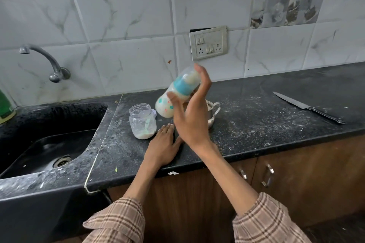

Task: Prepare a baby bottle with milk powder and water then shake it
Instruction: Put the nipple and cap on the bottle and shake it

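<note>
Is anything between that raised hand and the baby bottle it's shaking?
Nothing visible: the right hand grips the tilted clear baby bottle with blue collar directly, in the air above the black speckled counter.

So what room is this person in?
Most likely a home kitchen. There's a black sink with a tap on the tiled wall, a dark stone counter with a knife on it, and wooden cupboards below.
</note>
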